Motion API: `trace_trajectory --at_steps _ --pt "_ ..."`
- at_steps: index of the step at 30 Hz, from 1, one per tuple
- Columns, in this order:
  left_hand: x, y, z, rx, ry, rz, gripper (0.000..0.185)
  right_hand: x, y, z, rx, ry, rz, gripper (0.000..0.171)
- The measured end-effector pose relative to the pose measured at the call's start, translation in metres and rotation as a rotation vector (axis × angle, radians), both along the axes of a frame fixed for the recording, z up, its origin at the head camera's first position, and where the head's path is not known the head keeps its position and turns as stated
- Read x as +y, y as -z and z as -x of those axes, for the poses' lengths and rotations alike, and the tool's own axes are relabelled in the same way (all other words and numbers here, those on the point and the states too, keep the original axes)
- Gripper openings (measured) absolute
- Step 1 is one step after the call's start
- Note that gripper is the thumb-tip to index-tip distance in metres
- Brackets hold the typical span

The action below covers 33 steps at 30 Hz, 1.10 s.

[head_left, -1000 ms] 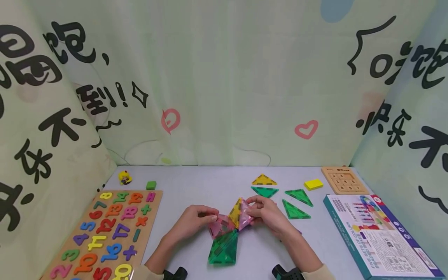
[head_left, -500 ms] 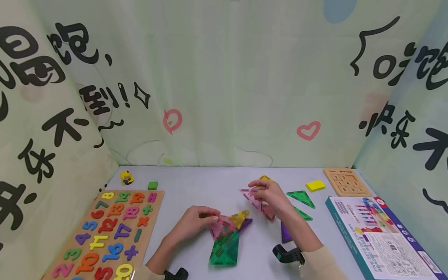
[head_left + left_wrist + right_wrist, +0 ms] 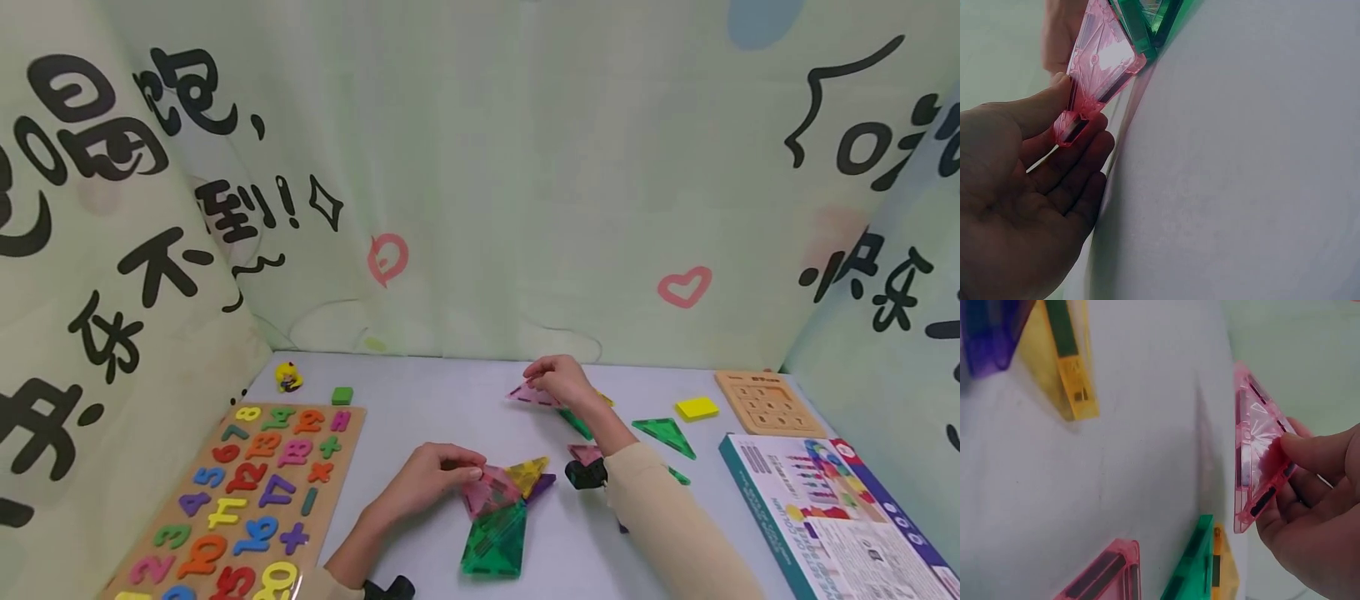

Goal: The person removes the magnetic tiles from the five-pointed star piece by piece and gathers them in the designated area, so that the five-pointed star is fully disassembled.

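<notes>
**Pink triangle pulled off the cluster, now out at the far side**

Head view: my right hand has gone from the middle of the bench to the back, w/ a pink triangle tile pinched in the fingertips, low over the surface. A sec ago that hand was at the tile cluster w/ the left; so one piece is off the build and being moved away. My left hand hasn't shifted: fingers curled on a pink tile of the cluster, next to the yellow tile and the green tile. Number puzzle board on the left, box on the right.

Left wrist view: thumb and fingers clamp a corner of the pink tile, which stands tilted up, green tile touching its far edge.

Right wrist view: thumb and fingers grip the pink triangle tile by one edge, held close to the bench. Loose green, yellow & pink pieces lie below it.
</notes>
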<state>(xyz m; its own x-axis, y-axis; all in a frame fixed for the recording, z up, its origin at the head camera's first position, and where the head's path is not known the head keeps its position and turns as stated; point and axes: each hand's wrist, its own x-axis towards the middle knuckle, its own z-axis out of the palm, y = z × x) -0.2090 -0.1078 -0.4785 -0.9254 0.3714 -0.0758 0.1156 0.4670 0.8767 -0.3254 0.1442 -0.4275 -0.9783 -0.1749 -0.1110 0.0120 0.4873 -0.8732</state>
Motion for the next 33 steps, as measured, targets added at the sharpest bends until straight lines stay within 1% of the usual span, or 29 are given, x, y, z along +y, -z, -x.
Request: trace_trajectory --at_steps 6,10,14,17,19,21,23,27,29,31,33 --pt "0.006 0.001 0.000 -0.016 0.011 0.013 0.024 -0.006 0.006 0.003 0.044 -0.060 -0.084 0.025" --pt "0.009 0.003 0.000 -0.012 0.018 0.018 0.024 -0.010 0.011 0.006 0.063 -0.046 -0.131 0.024" --pt "0.010 0.004 0.000 -0.022 0.020 0.011 0.025 -0.009 0.017 0.009 0.079 -0.013 -0.176 0.028" --pt "0.010 0.003 0.000 -0.025 0.023 0.007 0.025 -0.007 0.015 0.008 0.110 -0.007 -0.198 0.031" --pt "0.010 0.003 0.000 -0.018 0.025 0.006 0.026 -0.006 0.012 0.004 0.132 -0.009 -0.192 0.030" --pt "0.010 0.002 0.000 -0.009 0.023 0.008 0.026 -0.005 0.007 -0.002 0.149 -0.022 -0.186 0.029" --pt "0.009 0.001 0.000 0.000 0.021 0.010 0.027 -0.004 0.003 -0.013 0.156 -0.048 -0.186 0.027" --pt "0.006 0.001 0.001 0.019 0.019 0.024 0.028 -0.001 -0.001 -0.041 0.163 -0.146 -0.236 0.021" --pt "0.004 0.002 0.001 0.024 0.017 0.028 0.029 0.000 0.000 -0.057 0.156 -0.174 -0.258 0.018" --pt "0.002 0.003 0.001 0.030 0.014 0.029 0.029 0.000 0.001 -0.073 0.142 -0.182 -0.293 0.017" --pt "0.000 0.002 0.000 0.031 0.011 0.025 0.030 0.000 0.002 -0.087 0.123 -0.167 -0.337 0.016"
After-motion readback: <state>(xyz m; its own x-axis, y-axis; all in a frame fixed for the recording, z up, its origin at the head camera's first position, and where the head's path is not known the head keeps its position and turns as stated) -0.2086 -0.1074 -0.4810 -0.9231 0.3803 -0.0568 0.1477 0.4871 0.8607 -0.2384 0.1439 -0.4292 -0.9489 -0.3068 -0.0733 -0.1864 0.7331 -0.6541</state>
